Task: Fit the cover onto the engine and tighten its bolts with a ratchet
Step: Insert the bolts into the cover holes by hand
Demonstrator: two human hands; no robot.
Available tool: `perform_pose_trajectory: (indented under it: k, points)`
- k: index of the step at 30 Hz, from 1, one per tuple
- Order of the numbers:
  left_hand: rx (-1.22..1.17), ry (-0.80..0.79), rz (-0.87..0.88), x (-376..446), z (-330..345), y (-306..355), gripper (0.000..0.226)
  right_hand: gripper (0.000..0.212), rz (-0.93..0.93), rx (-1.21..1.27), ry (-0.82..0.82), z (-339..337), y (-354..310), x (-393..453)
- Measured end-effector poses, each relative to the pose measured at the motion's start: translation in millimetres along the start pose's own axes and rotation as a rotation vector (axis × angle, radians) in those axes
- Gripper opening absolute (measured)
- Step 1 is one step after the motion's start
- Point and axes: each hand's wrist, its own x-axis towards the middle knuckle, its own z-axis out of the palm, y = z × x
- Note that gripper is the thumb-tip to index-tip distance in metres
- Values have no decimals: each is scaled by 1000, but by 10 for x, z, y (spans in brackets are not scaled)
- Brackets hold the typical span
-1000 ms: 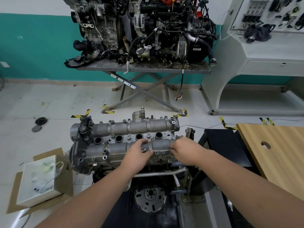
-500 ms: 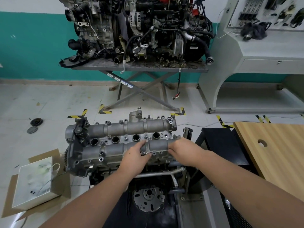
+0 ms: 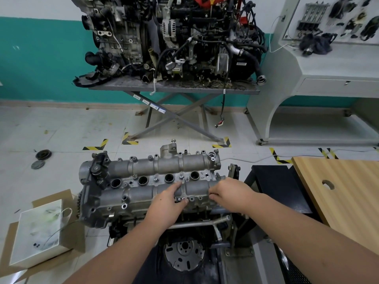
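Grey cast cover (image 3: 151, 181) sits on top of the engine (image 3: 184, 228), centre-low in the head view, long axis running left-right, w/ four round plug holes in a row down its middle. Left hand (image 3: 166, 203) lies palm-down on the near side of the cover, index finger stretched up to the ridge just below the plug holes, thumb pressed at the near flange beside a small bolt (image 3: 185, 201); fingers loosely spread, not wrapped round anything. Right hand (image 3: 229, 193) rests at the cover's right end, fingers curled down onto the near edge; can't tell if it pinches a bolt or just presses the casting, fingertips too small to read. Several bolt bosses along the near flange show open holes. Below the cover a metal pipe (image 3: 201, 223) crosses the engine front, and a flywheel (image 3: 184, 254) shows lower down. On the floor to the left, a white box (image 3: 39, 230) sits on flattened cardboard (image 3: 12, 242), near the engine but not touching. To the right, a wooden tabletop (image 3: 344, 191) w/ a round hole. Behind, a second engine (image 3: 174, 39) stands on a scissor-leg stand (image 3: 174, 91) against the teal wall.
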Motion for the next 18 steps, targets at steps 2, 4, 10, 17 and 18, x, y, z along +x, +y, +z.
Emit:
perform_pose_trajectory:
  k: [2, 4, 10, 17, 18]
  points:
    - [-3, -8, 9, 3, -9, 1, 67, 28, -4, -23, -28, -18, -9, -14]
    - [-6, -15, 14, 11, -9, 4, 67, 25, -26, -13, -75, -66, -9, -22]
    - [-8, -29, 17, 1, -29, 26, 66, 21, -35, -148, -94, -219, -36, 5]
    - [-16, -60, 21, -17, -39, 33, 68, 32, 60, -240, 8, -141, -136, 25]
    - [-18, -85, 20, -15, -58, 26, 69, 32, 67, -233, 4, -130, -134, 23]
